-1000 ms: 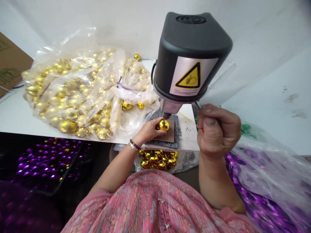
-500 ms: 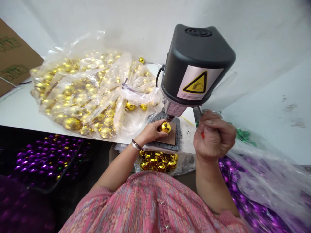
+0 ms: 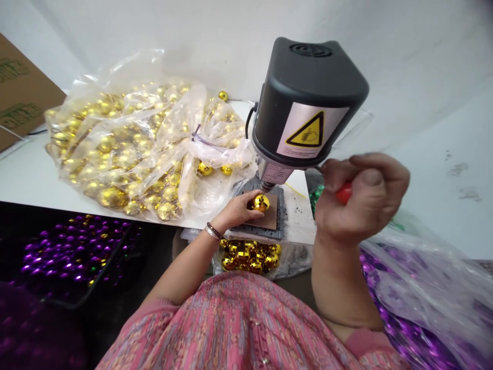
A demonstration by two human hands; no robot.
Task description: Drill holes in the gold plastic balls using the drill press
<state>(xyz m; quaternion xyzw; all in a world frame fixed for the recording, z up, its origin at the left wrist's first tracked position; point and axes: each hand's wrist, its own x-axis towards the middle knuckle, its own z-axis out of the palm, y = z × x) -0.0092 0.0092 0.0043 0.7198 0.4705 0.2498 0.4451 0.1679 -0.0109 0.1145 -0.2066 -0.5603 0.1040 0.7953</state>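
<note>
My left hand (image 3: pixel 243 208) is closed on a shiny gold ball (image 3: pixel 261 203), thumb and fingers round its left side. The ball sits on a brown board (image 3: pixel 265 218) lying on the dark base (image 3: pixel 280 226) of a drill press (image 3: pixel 314 103). Directly above the ball is the chuck (image 3: pixel 267 186); whether the bit goes into the ball is too small to tell. On the right, my right hand (image 3: pixel 360 200) is wrapped round the red-knobbed lever (image 3: pixel 344 192) of the drill press, the knob showing between the fingers.
A large clear bag (image 3: pixel 127 149) of gold balls covers the left of the white table (image 3: pixel 23 177). Below its front edge lie more gold balls (image 3: pixel 250 255). Purple beads fill a dark crate (image 3: pixel 73 252) at lower left and a plastic bag (image 3: pixel 423 308) at right. A cardboard box (image 3: pixel 26 92) stands far left.
My right hand has moved up and to the right with the lever, and more of the red knob shows. My left hand still holds the gold ball under the chuck.
</note>
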